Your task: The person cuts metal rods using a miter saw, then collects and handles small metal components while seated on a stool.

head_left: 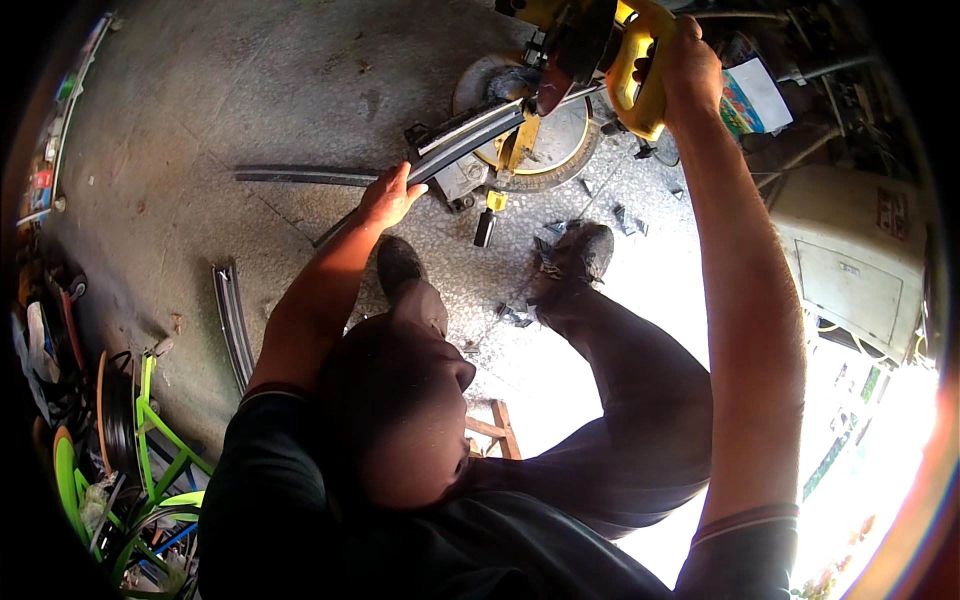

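A yellow mitre saw (636, 105) stands on the floor ahead, its head raised above the round base (578, 150). My right hand (692, 75) is closed round the saw's yellow loop handle. A long dark grey grooved profile (468, 142) lies slantwise across the base, its far end under the reddish-brown disc (556, 88). My left hand (388, 198) grips the near part of this profile, thumb stretched toward the saw; the fingers are partly hidden. Beside that hand, another dark profile strip (305, 175) reaches left along the floor.
More dark profile lengths (232, 318) lie left of my arm. Small dark offcuts (625, 220) are scattered near my right shoe (590, 250). A bright green frame (165, 450) and wheels crowd the lower left. A pale metal cabinet (845, 270) stands at right; a wooden stool (497, 430) shows beneath me.
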Demonstrator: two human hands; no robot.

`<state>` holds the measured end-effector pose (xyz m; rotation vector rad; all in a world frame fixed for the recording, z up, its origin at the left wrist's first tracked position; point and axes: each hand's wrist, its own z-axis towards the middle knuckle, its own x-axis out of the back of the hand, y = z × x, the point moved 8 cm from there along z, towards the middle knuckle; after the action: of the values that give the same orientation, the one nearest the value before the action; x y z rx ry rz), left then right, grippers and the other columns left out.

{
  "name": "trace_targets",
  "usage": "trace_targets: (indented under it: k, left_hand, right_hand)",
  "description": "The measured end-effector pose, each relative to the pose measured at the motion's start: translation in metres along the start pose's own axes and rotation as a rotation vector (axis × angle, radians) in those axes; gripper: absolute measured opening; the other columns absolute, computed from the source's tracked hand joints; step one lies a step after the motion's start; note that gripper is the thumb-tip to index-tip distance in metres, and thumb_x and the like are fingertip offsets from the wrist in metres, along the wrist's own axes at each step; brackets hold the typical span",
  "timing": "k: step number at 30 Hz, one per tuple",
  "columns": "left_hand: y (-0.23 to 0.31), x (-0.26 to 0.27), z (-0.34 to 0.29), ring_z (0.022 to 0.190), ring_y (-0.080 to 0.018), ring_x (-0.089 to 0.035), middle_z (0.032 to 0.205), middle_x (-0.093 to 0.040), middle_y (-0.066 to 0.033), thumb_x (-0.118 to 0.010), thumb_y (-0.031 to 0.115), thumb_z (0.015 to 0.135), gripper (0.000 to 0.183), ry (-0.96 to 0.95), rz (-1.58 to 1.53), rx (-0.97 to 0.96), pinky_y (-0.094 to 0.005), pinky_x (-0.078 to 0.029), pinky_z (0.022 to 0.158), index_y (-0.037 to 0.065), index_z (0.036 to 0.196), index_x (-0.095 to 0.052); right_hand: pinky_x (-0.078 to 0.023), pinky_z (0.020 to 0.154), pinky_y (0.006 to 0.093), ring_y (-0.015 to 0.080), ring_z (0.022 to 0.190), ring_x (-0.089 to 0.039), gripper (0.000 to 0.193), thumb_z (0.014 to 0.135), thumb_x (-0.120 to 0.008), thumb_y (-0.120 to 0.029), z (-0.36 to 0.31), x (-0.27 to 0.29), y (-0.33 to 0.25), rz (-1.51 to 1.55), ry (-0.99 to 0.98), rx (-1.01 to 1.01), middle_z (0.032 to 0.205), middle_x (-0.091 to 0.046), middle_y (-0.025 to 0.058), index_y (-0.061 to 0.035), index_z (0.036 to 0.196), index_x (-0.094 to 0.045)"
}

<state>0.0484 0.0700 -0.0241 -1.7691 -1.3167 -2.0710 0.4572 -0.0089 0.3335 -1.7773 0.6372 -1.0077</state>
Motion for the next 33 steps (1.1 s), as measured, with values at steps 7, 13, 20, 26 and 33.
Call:
trace_targets:
  k: [7, 13, 20, 26, 33]
  left_hand:
    - [0.027, 0.016, 0.023, 0.099, -0.0471, -0.065, 0.104, -0.067, -0.0276, -0.063, 0.042, 0.101, 0.047, -0.03, 0.082, 0.034, -0.0538, -0.052, 0.086, -0.002, 0.112, -0.056]
    - [0.029, 0.007, 0.03, 0.1, -0.042, -0.068, 0.105, -0.069, -0.025, -0.061, 0.048, 0.1, 0.049, -0.053, 0.181, 0.082, -0.0516, -0.054, 0.087, 0.0, 0.108, -0.055]
    - [0.027, 0.002, 0.034, 0.102, -0.0428, -0.068, 0.106, -0.069, -0.0265, -0.062, 0.048, 0.1, 0.05, -0.06, 0.188, 0.103, -0.0518, -0.054, 0.088, 0.0, 0.108, -0.057]
    - [0.035, 0.009, 0.038, 0.105, -0.0467, -0.065, 0.11, -0.068, -0.0307, -0.067, 0.042, 0.097, 0.048, -0.129, 0.098, 0.216, -0.0525, -0.053, 0.093, -0.005, 0.109, -0.063]
    - [0.038, 0.019, 0.035, 0.11, -0.0466, -0.065, 0.116, -0.067, -0.0321, -0.068, 0.041, 0.097, 0.05, -0.187, 0.038, 0.311, -0.051, -0.052, 0.096, -0.006, 0.111, -0.063]
  right_hand:
    - [-0.061, 0.065, 0.0381, 0.0242, 0.067, -0.072, 0.054, 0.101, -0.047, -0.044, 0.006, 0.004, 0.006, -0.063, 0.045, -0.018, 0.085, -0.072, 0.0156, 0.0037, 0.116, -0.067]
    - [-0.059, 0.085, 0.0395, 0.0284, 0.08, -0.077, 0.07, 0.101, -0.041, -0.051, -0.001, 0.005, -0.003, -0.147, 0.072, -0.012, 0.098, -0.075, 0.0221, 0.011, 0.121, -0.067]
    - [-0.06, 0.078, 0.0396, 0.0283, 0.078, -0.076, 0.068, 0.1, -0.042, -0.05, -0.004, 0.007, -0.003, -0.138, 0.091, -0.048, 0.1, -0.074, 0.0213, 0.0096, 0.123, -0.067]
    - [-0.06, 0.075, 0.0395, 0.0277, 0.077, -0.076, 0.06, 0.098, -0.042, -0.042, 0.009, 0.005, 0.005, -0.001, 0.017, -0.025, 0.1, -0.074, 0.0207, 0.0059, 0.125, -0.066]
    - [-0.056, 0.069, 0.0512, 0.0306, 0.073, -0.07, 0.051, 0.1, -0.043, -0.044, 0.011, -0.008, 0.016, 0.21, -0.229, -0.265, 0.091, -0.069, 0.0177, -0.0051, 0.127, -0.061]
